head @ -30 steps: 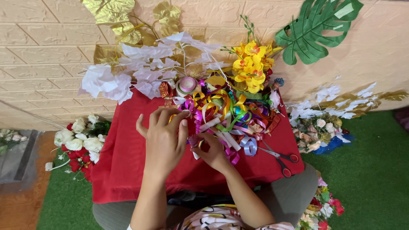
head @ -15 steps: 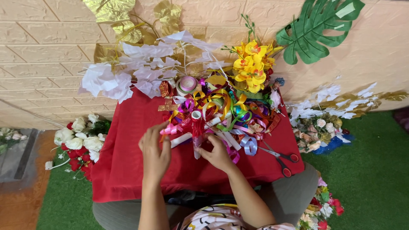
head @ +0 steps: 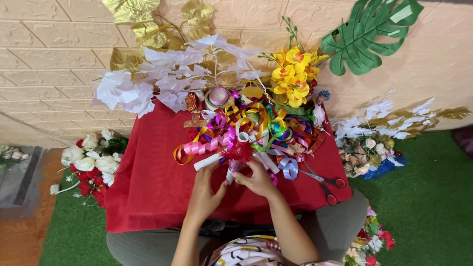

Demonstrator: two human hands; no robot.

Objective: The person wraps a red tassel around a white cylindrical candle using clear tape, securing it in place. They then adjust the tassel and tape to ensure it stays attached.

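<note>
Fingertips hidden behind red ribbon

1. The table wears a red cloth, matt and softly creased.
2. The ribbons heaped on it are glossy, smooth plastic-looking strips (pink, gold, purple, green) that catch the light.
3. The small white roll near the left hand looks like matt paper; the red tuft above the right hand looks shiny and frayed.
4. The scissors have bare metal blades and red plastic handles.
5. The gold leaves look metallic and crinkled; the big green leaf is smooth and slightly glossy.
6. The white flowers and yellow flowers look like matt fabric.
7. The wall is rough beige brick relief; the floor is fuzzy green artificial turf.
</note>
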